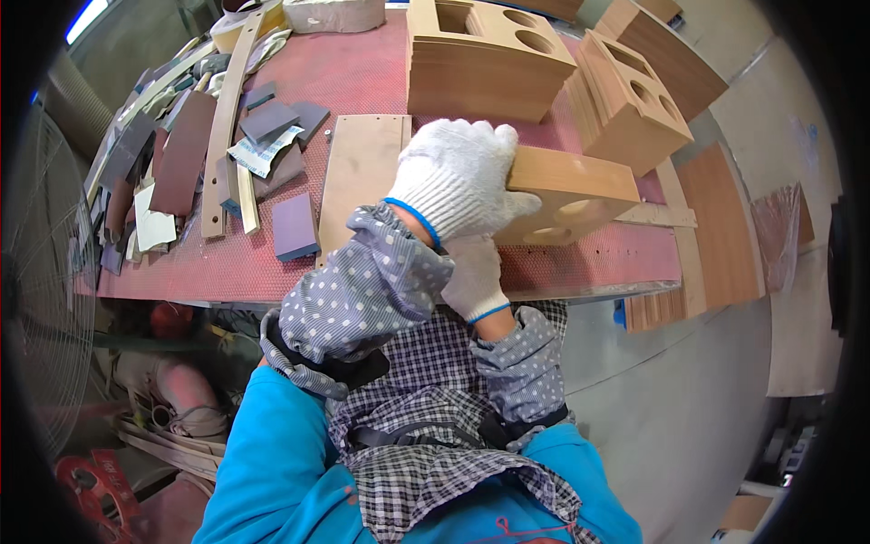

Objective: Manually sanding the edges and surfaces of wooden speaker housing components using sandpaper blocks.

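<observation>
The smooth wooden block (575, 172) with round holes is near the front edge of the dimpled red surface (362, 68). The left hand (460, 177), in knitted white, appears to grip its left end; the right hand's (476, 270) hold is hidden. Stiff, probably fairly heavy, it suits grasping across its thickness.

The table (331, 82) has a red, bumpy top. On its left side lie a long wooden strip (227, 127) and a purple block (294, 225). A flat board (358, 168) lies in the middle. Farther back stand a wooden stack (480, 86) and, to its right, a second stack (639, 138).
</observation>
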Available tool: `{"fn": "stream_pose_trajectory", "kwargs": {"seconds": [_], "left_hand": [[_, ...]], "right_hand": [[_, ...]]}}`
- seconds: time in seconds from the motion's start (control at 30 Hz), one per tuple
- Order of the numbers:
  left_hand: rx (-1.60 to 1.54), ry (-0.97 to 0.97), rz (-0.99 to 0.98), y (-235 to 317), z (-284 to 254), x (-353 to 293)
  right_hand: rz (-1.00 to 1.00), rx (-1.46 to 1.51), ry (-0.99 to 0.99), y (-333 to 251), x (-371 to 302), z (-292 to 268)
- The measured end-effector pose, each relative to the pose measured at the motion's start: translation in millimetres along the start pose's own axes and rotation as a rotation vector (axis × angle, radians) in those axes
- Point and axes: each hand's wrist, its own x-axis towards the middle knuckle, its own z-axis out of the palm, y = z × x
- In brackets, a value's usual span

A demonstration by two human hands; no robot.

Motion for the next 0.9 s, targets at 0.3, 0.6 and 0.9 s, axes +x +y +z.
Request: {"fn": "stream_pose_trajectory", "kwargs": {"seconds": [0.3, 0.6, 0.9], "left_hand": [[0.027, -0.010, -0.009, 3, 1, -1], [0.031, 0.012, 0.002, 2, 3, -4], [0.037, 0.018, 0.004, -4, 3, -4]], "right_hand": [[-0.003, 0.051, -0.041, 5, 0, -2], [-0.165, 0.090, 0.330, -2, -18, 12], [-0.027, 0.047, 0.215, -6, -6, 23]]}}
